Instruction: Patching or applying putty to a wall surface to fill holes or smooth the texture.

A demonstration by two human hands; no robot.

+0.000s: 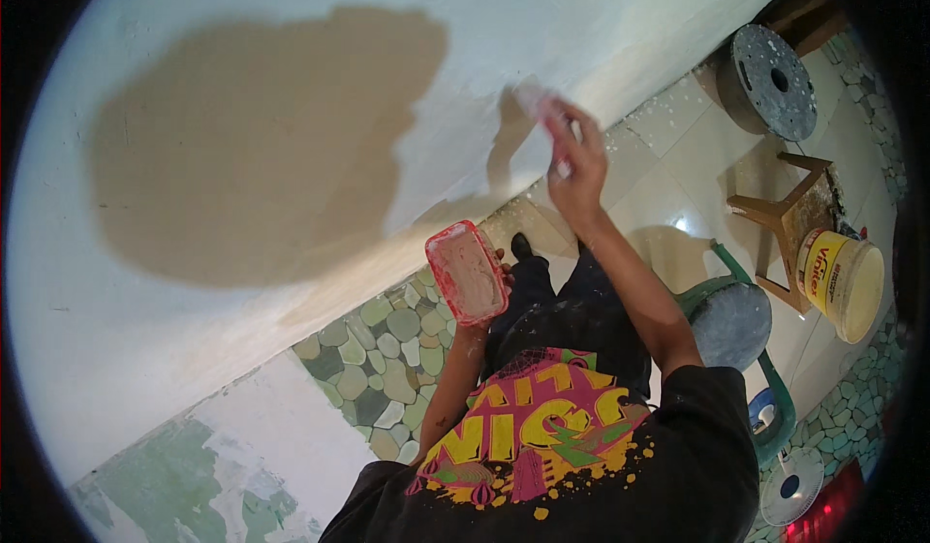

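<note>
My left hand (506,270) grips a red rectangular tray (427,252) from below and along its right side. Pinkish-grey paste (468,270) covers the tray's inside, with smears on the rim. Higher up and to the right, my right hand (579,170) is closed on a putty knife (544,107), blurred by motion, with a reddish handle and a pale blade. Its blade is close to the pale wall (465,49); whether it touches cannot be made out. A shadow of the hand and tool falls beside it on the wall.
Right of me are a green plastic chair (702,296), a brown stool (765,214), a yellow bucket (823,277) and a round grey drum (746,83). Behind the chair stands a fan (792,485). White spatters dot the tiled floor (654,180); pebble-patterned tiles (392,354) lie lower left.
</note>
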